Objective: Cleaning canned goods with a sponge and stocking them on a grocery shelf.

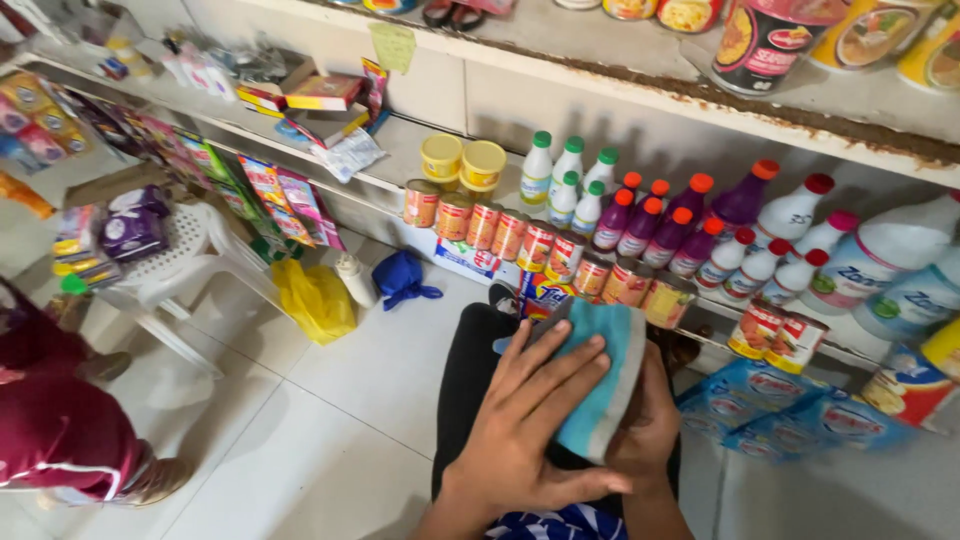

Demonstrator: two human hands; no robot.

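A small grocery shop: shelves stocked with rows of tins, bottles and packets.

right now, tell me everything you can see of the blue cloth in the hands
The cloth is teal blue with a pale grey band along its right edge, soft and folded flat like a thick wipe or sponge cloth. It stands tilted, pressed between both hands: the left hand lies flat over its front with fingers spread, the right hand grips it from behind and below. It sits just in front of the row of cans on the low shelf, over the person's dark lap.
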